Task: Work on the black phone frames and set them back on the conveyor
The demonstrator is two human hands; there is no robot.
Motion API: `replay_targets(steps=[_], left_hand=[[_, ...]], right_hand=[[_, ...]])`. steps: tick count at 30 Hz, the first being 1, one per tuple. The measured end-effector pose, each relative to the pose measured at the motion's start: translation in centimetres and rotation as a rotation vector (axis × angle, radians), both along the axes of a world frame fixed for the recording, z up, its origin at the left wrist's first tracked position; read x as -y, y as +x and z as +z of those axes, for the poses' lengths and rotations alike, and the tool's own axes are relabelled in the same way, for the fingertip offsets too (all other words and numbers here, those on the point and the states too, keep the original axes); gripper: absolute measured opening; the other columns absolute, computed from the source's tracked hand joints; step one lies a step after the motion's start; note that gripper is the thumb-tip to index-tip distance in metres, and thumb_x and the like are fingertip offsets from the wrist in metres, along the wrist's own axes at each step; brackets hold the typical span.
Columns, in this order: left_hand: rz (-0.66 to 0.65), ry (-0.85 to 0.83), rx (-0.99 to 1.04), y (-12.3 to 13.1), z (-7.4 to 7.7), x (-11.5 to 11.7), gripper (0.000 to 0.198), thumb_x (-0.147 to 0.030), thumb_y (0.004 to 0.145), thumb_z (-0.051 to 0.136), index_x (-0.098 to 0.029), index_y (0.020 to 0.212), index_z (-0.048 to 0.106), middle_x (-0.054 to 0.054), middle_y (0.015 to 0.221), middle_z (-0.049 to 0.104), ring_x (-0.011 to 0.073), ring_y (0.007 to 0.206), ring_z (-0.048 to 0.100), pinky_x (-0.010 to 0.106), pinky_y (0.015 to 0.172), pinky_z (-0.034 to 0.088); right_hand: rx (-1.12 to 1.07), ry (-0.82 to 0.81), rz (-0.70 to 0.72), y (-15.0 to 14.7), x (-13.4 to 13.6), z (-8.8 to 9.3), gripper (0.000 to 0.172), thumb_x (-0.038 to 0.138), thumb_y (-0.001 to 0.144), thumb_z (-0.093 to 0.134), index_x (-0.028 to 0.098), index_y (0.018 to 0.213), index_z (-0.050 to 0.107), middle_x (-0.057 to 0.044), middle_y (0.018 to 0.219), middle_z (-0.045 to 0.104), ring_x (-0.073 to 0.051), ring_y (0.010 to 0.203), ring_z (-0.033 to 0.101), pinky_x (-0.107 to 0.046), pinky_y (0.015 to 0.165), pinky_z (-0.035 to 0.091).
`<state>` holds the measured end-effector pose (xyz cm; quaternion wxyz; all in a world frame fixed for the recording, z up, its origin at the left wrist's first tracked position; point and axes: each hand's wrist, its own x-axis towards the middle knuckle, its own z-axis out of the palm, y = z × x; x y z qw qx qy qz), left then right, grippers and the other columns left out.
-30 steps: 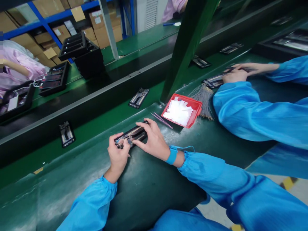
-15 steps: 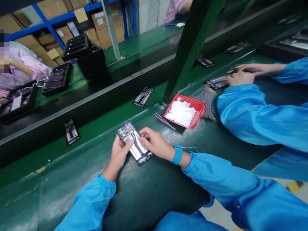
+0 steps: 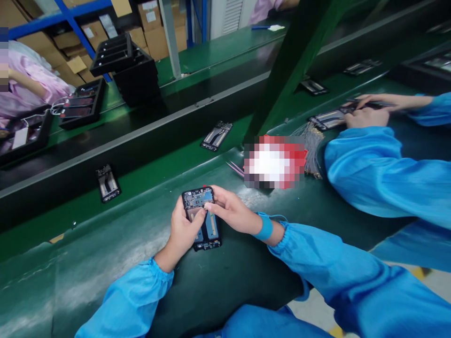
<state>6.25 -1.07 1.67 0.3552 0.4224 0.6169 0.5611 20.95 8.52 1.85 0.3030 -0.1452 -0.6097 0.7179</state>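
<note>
Both my hands hold one opened phone body (image 3: 211, 230), black-framed with its circuit board facing up, lying lengthwise just above the dark green bench (image 3: 116, 244). My left hand (image 3: 183, 231) grips its left edge, thumb pressed on the inside. My right hand (image 3: 230, 211) closes on its upper right part, fingertips pinched at the board next to my left thumb. A blue wrist strap (image 3: 265, 226) circles my right wrist.
A red tray (image 3: 275, 162) stands behind my hands, with pink tweezers (image 3: 235, 168) left of it and a bundle of thin cables (image 3: 312, 150) to its right. More phone bodies (image 3: 108, 183) (image 3: 216, 135) lie on the conveyor. A co-worker's blue sleeve (image 3: 380, 173) and hands (image 3: 366, 110) work at right. Black trays (image 3: 82, 109) sit beyond.
The phone body went from lying sideways, to tilted, to lengthwise with the board toward me. Both hands shifted slightly right and nearer, and my view tilted a little.
</note>
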Motion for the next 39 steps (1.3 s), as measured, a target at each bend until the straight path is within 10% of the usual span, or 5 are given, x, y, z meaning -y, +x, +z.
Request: replay_targets(steps=[25,33,39], left_hand=[[0.103,-0.008,0.004,1.1,0.4,0.2,0.025,-0.034,0.079,0.075,-0.019,0.097,0.065,0.000,0.084,0.074,0.0143,0.071,0.067,0.025,0.071,0.055],[0.230,-0.040,0.243,-1.1,-0.5,-1.8,0.040,-0.036,0.076,0.078,-0.019,0.111,0.065,0.005,0.104,0.076,0.0179,0.090,0.071,0.030,0.085,0.057],[-0.084,-0.099,0.234,-3.2,0.0,-1.6,0.047,-0.045,0.078,0.082,-0.019,0.114,0.069,0.010,0.111,0.077,0.0243,0.099,0.073,0.037,0.089,0.059]], right_hand=[[0.042,-0.068,-0.126,-0.4,1.1,0.6,0.016,0.033,0.082,0.070,0.021,0.078,0.060,0.002,0.072,0.064,-0.019,0.074,0.066,-0.031,0.073,0.058],[0.117,-0.068,0.012,-0.9,0.4,-2.0,0.041,0.048,0.094,0.070,0.021,0.123,0.061,-0.006,0.107,0.074,-0.024,0.100,0.072,-0.042,0.095,0.058],[0.148,-0.296,0.001,-0.6,-0.6,-2.8,0.064,0.055,0.087,0.081,0.021,0.134,0.055,-0.008,0.101,0.076,-0.027,0.090,0.074,-0.042,0.085,0.062]])
